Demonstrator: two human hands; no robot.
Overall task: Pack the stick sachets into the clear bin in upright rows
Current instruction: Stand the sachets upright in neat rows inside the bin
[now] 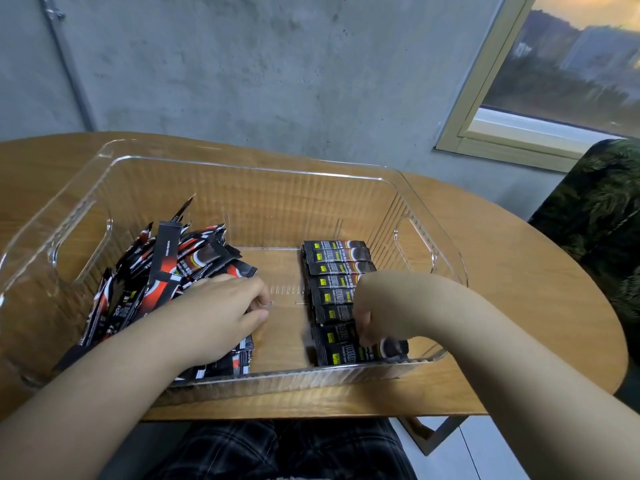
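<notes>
A clear ribbed bin (242, 168) stands on the wooden table. Inside it on the left lies a loose heap of black, red and white stick sachets (162, 271). On the right a neat row of black sachets (337, 268) runs from the back to the front wall. My left hand (221, 313) rests on the near edge of the heap, its fingers curled onto sachets beneath it. My right hand (367, 317) reaches down into the row, its fingers curled and pinching the front sachets (346, 348). The fingertips of both hands are partly hidden.
The oval wooden table (502, 271) ends just in front of the bin and curves away at the right. A dark leafy-patterned chair (595, 216) stands at the right. A grey concrete wall and a window (561, 64) lie behind. My lap shows below the table edge.
</notes>
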